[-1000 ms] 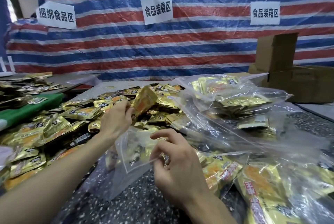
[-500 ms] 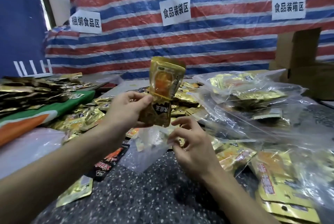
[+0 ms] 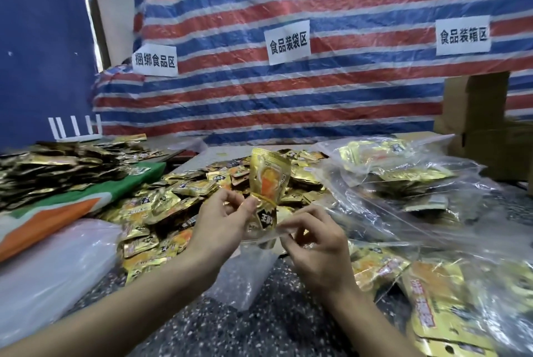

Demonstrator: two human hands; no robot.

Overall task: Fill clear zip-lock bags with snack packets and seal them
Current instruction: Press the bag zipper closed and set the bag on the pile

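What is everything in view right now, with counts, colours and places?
held snack packet: one, gold and orange, upright at centre, lower end at the bag mouth
zip-lock bag: one, clear, hanging between the hands
loose packets: many, gold, heaped mid-table
packet stack: many, dark gold, left, on a green and orange cloth
filled bags: several, clear with gold packets, right
cardboard boxes: at least two, brown, far right
paper signs: three, white, on the tarp
striped tarp: one, red, blue, white, behind
table: one, dark speckled, underneath
left hand: pinches the packet
right hand: pinches the bag's rim
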